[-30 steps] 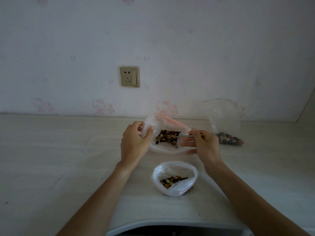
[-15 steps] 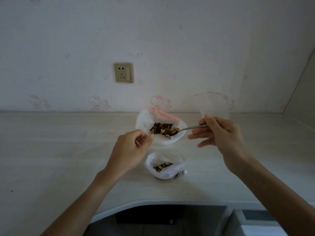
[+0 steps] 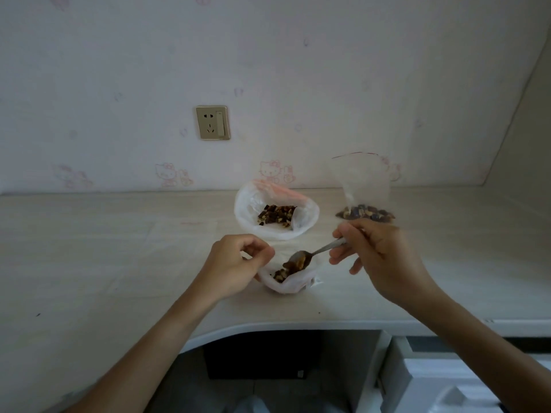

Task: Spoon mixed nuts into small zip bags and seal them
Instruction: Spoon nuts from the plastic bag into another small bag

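Note:
A small clear bag point(image 3: 293, 282) with a few mixed nuts sits near the counter's front edge. My left hand point(image 3: 235, 263) pinches its left rim and holds it open. My right hand point(image 3: 372, 251) grips a metal spoon point(image 3: 313, 254) by the handle; its bowl, loaded with nuts, is tilted over the bag's mouth. Behind them lies a larger white bag point(image 3: 277, 214) spread open with a heap of mixed nuts inside. At the back right a clear zip bag point(image 3: 365, 192) stands upright with nuts at its bottom.
The pale wooden counter point(image 3: 104, 248) ends in a curved front edge. A wall with a socket point(image 3: 212, 122) rises behind it. A side wall closes off the right. A flat clear bag point(image 3: 182, 231) lies left of the white bag.
My right hand carried the loaded spoon from the large white bag down to the small bag's mouth. My left hand moved to the small bag's rim. The camera tilted down.

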`<state>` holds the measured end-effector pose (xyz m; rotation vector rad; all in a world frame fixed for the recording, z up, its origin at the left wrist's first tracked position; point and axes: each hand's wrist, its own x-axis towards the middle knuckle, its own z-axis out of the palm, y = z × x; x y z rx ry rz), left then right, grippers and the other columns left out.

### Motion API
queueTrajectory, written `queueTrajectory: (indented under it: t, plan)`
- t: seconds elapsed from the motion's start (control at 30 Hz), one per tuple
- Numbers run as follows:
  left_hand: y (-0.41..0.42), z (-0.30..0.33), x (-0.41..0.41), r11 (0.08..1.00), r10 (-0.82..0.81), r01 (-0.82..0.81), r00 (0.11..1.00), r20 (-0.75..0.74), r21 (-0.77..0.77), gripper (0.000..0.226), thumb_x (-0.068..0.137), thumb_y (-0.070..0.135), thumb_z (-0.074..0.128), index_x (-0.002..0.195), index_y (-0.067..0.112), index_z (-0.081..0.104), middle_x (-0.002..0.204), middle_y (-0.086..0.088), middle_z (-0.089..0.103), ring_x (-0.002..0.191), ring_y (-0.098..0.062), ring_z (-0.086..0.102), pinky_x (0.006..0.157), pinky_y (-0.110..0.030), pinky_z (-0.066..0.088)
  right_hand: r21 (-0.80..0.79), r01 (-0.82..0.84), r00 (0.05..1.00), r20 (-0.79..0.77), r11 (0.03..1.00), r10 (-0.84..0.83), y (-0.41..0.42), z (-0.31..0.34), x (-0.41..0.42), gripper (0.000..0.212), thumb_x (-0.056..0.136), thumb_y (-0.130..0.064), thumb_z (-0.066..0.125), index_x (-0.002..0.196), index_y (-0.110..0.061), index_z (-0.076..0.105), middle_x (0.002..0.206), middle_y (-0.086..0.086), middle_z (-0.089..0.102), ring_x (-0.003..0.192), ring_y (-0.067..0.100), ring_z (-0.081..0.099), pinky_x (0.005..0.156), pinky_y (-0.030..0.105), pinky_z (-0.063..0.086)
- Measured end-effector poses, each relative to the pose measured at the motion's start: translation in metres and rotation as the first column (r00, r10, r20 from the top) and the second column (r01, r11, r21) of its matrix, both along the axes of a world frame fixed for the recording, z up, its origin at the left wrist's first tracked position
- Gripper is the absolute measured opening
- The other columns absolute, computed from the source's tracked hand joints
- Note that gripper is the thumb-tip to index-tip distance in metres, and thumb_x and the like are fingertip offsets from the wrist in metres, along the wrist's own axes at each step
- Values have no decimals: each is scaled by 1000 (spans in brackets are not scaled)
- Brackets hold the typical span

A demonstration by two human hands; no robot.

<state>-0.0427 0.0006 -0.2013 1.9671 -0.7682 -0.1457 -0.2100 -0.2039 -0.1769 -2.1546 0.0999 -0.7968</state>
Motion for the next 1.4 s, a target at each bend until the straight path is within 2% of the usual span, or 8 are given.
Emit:
queueTrajectory:
  t: [0.13,0.3,0.5,0.63,0.77,0.9,1.2,1.4]
  plan:
    - [-1,5,1,997,-31,16,982,-186,-80,8,94,22,76,93,15,79,85,2,77,59,-11,70,50,-20,47,-690,60,993,116,722,29,1,8,-9,39,107,-36,39,95,-15,70,68,-8,63,48,11,53,46,36,50]
    - [-4,7,12,995,-4,-27,951,-309,-95,5,93,20,77,94,15,78,71,7,76,57,-5,68,49,-19,49,-823,95,980,177,560,93,-1,7,-9,34,109,-29,46,92,-12,70,64,-2,55,46,19,45,42,39,43]
    - [-13,-2,25,996,91,-87,987,-131,32,7,90,18,80,85,16,77,70,5,73,53,-11,71,43,-14,43,-548,68,988,153,834,20,-10,3,6,36,107,-33,42,97,-13,70,77,-9,70,62,7,64,56,36,56]
    - [-17,-5,28,993,106,-100,991,-86,64,8,90,22,80,85,18,77,80,2,75,51,-7,69,43,-11,42,-54,22,995,101,998,-17,-16,-1,18,28,107,-21,46,96,-10,69,73,0,74,69,14,74,56,33,60]
    - [-14,-6,32,995,94,-91,993,-71,48,9,91,29,79,87,21,78,81,6,75,55,-5,69,51,-12,47,434,-17,993,112,901,-35,-17,0,23,34,109,-23,47,98,1,68,73,16,74,66,35,75,50,35,59]
    - [-10,-6,40,992,126,-126,989,-80,14,22,91,44,76,83,23,77,74,11,75,61,-4,70,61,-20,51,688,19,999,15,726,-40,-22,-1,36,37,109,-27,47,102,2,68,81,21,75,72,38,76,53,36,60]
    - [-28,-10,84,936,350,-352,925,-148,18,68,79,75,68,118,23,52,101,7,68,91,-11,70,74,-36,57,772,52,998,-25,633,-51,-24,-8,95,34,108,-29,51,99,-2,69,82,14,78,77,32,78,53,31,60]
    - [-54,-2,98,947,321,-322,946,-49,-5,57,68,79,62,93,28,61,89,8,69,79,-12,69,68,-39,63,617,98,995,-49,781,-85,-16,-18,136,35,104,-31,59,90,-4,75,77,11,79,74,24,78,69,33,65]
